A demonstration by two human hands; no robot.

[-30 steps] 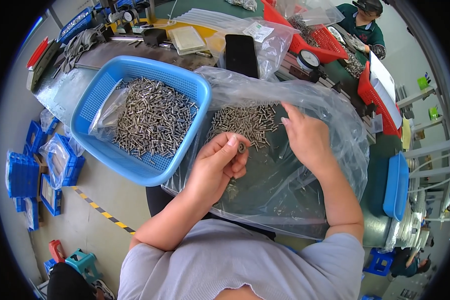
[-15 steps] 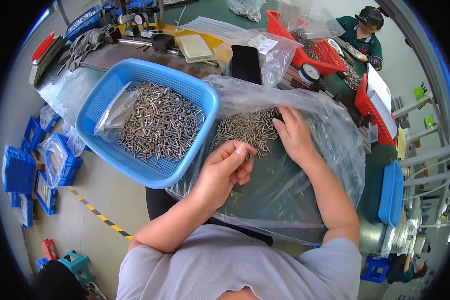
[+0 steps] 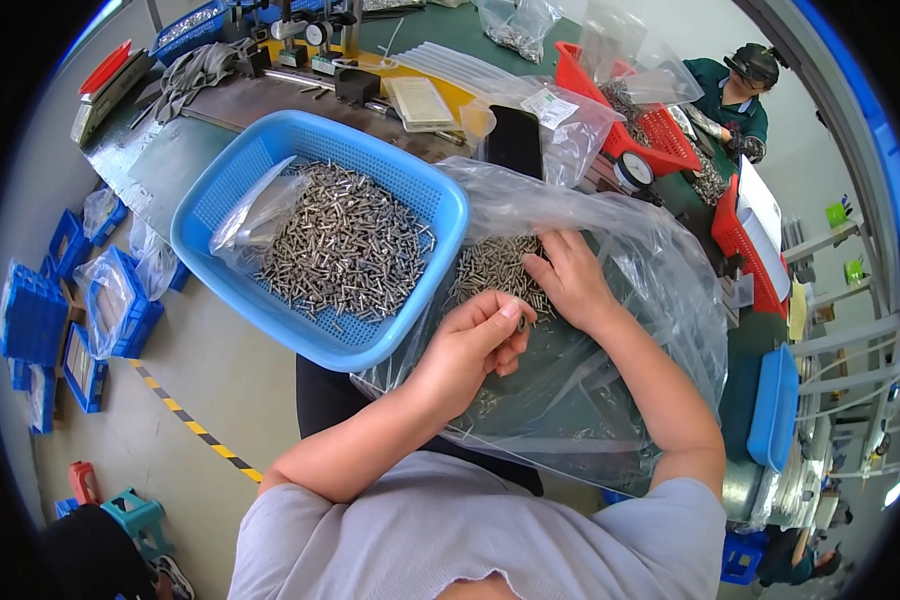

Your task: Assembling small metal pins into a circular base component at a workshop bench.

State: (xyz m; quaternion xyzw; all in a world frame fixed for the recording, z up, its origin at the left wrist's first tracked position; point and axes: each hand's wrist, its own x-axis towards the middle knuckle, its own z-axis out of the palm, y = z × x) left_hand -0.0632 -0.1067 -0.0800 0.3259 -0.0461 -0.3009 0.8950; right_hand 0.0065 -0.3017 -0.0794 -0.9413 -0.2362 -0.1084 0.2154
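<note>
Now two bare hands over one large clear plastic bag on the lap; left hand curled shut, fingertips pinching one small metal pin; right hand flat, fingers spread on one loose heap of small silver metal pins inside the bag; one blue plastic mesh basket just left, holding a second heap of pins; since the earlier frame, both hands slightly nearer the basket, left fingertips drawn tighter.

The basket at upper left is bright blue and full of silvery screws. The bag is clear plastic, and the floor tape at lower left is striped yellow and black.
</note>
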